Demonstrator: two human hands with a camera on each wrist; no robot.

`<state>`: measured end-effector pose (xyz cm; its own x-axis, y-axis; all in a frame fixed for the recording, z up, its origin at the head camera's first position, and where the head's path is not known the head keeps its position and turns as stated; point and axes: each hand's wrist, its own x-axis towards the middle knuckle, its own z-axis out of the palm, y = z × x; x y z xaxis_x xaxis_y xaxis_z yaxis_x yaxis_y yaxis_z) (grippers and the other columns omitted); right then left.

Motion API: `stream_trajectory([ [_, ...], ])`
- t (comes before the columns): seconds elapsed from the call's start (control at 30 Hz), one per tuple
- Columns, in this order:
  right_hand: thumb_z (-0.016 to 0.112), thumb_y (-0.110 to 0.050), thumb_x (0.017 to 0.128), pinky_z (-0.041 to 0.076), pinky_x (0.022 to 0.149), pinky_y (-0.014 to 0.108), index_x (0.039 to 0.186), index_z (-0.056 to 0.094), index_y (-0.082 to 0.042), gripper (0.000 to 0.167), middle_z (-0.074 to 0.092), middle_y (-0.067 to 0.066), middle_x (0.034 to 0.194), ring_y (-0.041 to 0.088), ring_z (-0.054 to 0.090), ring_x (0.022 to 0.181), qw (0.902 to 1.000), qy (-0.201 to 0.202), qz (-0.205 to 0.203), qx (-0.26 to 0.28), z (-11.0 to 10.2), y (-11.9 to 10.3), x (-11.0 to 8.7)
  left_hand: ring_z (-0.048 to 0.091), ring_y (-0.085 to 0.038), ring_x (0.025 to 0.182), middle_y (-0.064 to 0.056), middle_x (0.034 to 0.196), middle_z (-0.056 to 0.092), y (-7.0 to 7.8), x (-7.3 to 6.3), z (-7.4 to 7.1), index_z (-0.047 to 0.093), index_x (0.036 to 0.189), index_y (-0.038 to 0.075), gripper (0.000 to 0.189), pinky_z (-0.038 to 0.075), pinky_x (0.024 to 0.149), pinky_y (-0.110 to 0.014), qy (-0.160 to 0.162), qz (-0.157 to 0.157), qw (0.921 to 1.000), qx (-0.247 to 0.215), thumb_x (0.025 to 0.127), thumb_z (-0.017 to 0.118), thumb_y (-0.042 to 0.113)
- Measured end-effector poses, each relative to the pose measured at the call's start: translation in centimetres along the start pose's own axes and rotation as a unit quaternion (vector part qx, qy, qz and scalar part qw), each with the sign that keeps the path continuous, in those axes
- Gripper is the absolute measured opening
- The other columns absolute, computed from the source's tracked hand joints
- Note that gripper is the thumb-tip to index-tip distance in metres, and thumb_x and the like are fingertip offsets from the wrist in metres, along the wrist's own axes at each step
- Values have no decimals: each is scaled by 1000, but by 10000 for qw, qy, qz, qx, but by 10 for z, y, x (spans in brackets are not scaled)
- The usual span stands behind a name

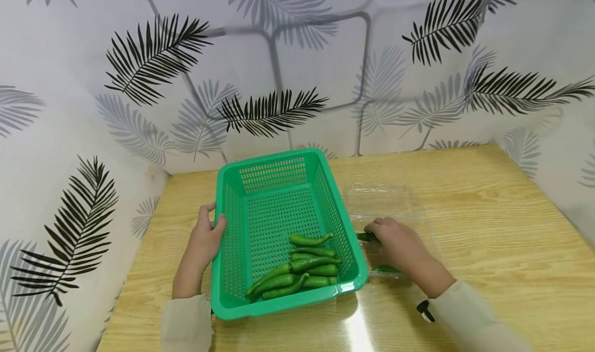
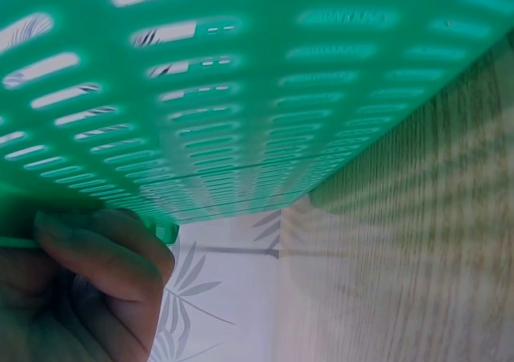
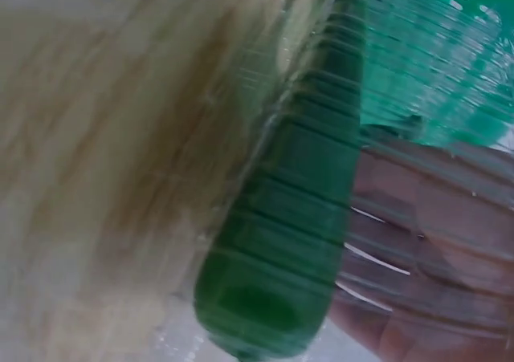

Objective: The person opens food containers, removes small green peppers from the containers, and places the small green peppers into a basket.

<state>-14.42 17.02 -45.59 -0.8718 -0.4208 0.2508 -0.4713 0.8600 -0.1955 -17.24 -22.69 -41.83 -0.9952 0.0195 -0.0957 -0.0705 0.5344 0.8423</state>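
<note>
A green plastic basket (image 1: 283,207) stands tilted to the left on the table, with several green chili peppers (image 1: 316,264) heaped at its near right end. My left hand (image 1: 206,238) grips the basket's left rim; the left wrist view shows the curled fingers (image 2: 112,258) at the rim. To the right, my right hand (image 1: 397,241) reaches into a clear plastic container (image 1: 383,200) and pinches a green chili pepper (image 1: 366,236). Another pepper (image 1: 386,269) lies in the container below that hand, seen large through the ribbed clear wall in the right wrist view (image 3: 277,233).
The wood-grain table (image 1: 492,212) extends right and toward me. Behind and at the left it meets a wall (image 1: 316,42) covered in leaf-patterned sheeting. The basket's right side stands close against the container.
</note>
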Motion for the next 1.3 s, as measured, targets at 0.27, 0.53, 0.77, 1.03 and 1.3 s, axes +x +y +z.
stream_trajectory([
  [0.27, 76, -2, 74, 51, 66, 34, 93, 68, -5, 21, 63, 5, 89, 22, 59, 82, 9998, 137, -52, -96, 5, 1, -2, 59, -21, 64, -17, 94, 62, -1, 2, 0, 16, 147, 10, 54, 48, 60, -34, 52, 37, 9999, 94, 100, 34, 31],
  [0.53, 77, -3, 73, 51, 66, 33, 91, 68, -6, 21, 63, 3, 89, 21, 58, 82, 9994, 241, -142, -218, 6, 1, -4, 58, -20, 62, -16, 89, 62, -3, 1, 0, 15, 147, 9, 55, 48, 58, -34, 68, 69, 9999, 116, 100, 34, 32],
  [0.77, 79, -8, 72, 49, 60, 31, 88, 67, -9, 21, 61, 0, 84, 18, 57, 76, 9989, 376, -172, -211, -1, -1, -6, 58, -20, 62, -16, 90, 62, -3, 2, 0, 16, 146, 10, 55, 48, 59, -34, 79, 36, 9998, 158, 100, 34, 32],
  [1.03, 79, -8, 73, 48, 59, 31, 88, 67, -9, 19, 59, -1, 83, 16, 55, 76, 9988, 473, -85, -103, -7, -2, -7, 58, -20, 64, -17, 93, 63, -2, 2, 0, 17, 146, 10, 54, 48, 59, -33, 88, 62, 9998, 148, 100, 34, 32],
  [1.3, 77, -9, 74, 48, 57, 30, 92, 67, -9, 21, 60, 0, 85, 17, 56, 76, 9990, 448, -26, -86, -13, -1, -7, 58, -20, 64, -16, 93, 62, -2, 1, 1, 17, 146, 10, 54, 48, 60, -33, 107, 35, 9998, 192, 99, 34, 32],
])
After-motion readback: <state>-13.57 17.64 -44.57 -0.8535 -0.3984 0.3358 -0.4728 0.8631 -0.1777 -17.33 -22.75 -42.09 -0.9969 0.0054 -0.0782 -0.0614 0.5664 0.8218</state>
